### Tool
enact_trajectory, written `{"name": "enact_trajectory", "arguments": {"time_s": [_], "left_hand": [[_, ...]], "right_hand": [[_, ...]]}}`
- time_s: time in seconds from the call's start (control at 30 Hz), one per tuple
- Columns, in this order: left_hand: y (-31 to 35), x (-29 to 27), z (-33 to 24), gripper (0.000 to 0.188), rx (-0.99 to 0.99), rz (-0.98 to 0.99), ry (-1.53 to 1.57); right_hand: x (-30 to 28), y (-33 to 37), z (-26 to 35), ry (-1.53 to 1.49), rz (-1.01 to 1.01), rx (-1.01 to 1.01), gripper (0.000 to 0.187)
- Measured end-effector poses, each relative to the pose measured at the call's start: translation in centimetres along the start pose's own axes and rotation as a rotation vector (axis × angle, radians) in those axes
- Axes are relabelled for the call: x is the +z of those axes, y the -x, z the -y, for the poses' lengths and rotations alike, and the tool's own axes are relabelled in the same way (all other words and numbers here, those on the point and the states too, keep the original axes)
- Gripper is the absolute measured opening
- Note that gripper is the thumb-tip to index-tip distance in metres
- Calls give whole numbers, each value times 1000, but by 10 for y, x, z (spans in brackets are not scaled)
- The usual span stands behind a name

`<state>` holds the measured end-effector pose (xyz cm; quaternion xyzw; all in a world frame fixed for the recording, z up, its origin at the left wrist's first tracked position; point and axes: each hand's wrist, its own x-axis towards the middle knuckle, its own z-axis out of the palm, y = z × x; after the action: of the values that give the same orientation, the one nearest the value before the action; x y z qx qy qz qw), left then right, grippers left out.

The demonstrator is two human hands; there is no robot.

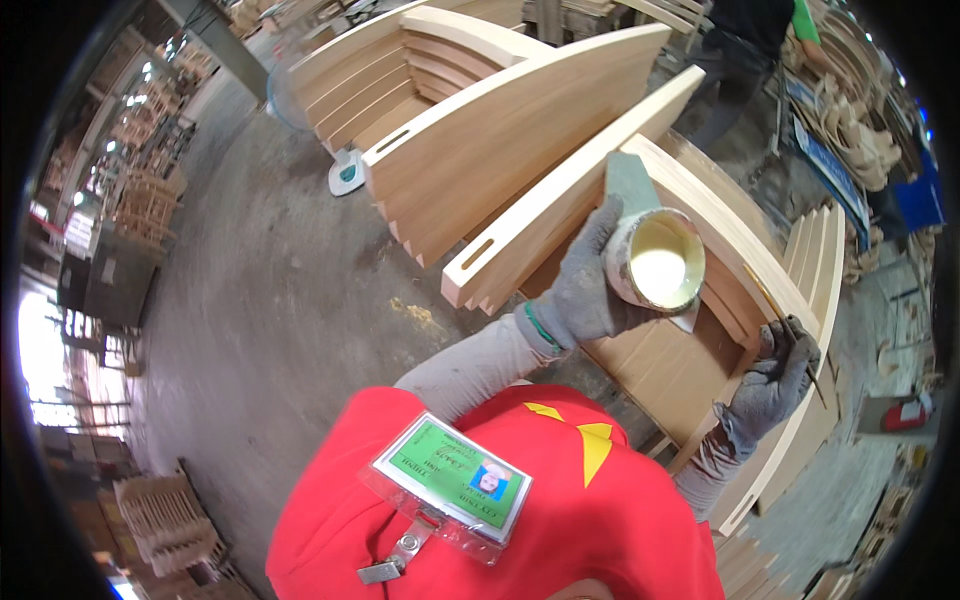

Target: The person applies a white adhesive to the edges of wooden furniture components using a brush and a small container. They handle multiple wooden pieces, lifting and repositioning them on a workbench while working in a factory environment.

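My left hand [582, 290], in a grey glove, is wrapped round a round can [623, 262] with pale smears on its wall. The can tilts toward me and shows whitish liquid inside. A flat grey-green piece [628, 183] sticks out behind the can, beside my left fingers; what holds it there is hidden. My right hand [775, 375], also gloved, is closed round a thin stick [768, 293], whose far end lies along a curved wooden rail [730, 225]. Whether the stick carries bristles is too small to tell. Both hands are over a pale wooden frame [570, 215] with slotted ends.
A second wooden frame [510, 110] stands at the far left of the first. Near its corner a white object with a teal patch [347, 172] lies on the concrete floor [240, 300]. At the upper right is another person [745, 40], beside stacked wooden parts [845, 130].
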<state>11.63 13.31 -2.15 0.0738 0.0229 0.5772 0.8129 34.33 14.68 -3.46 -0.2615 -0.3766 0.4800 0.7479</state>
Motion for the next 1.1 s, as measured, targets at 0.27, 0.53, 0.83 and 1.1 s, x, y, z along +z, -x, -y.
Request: {"name": "enact_trajectory", "arguments": {"time_s": [0.27, 0.53, 0.83, 1.1], "left_hand": [[85, 24, -59, 48, 481, -156, -404], [132, 36, -71, 46, 666, -204, -517], [139, 30, -80, 48, 775, -214, -418], [134, 19, -80, 57, 782, -308, -392]], "right_hand": [[123, 27, 24, 97, 694, 28, 11], [181, 48, 3, 159, 1038, 64, 22], [188, 52, -6, -21, 828, 189, 14], [178, 65, -28, 34, 760, 295, 9]]}}
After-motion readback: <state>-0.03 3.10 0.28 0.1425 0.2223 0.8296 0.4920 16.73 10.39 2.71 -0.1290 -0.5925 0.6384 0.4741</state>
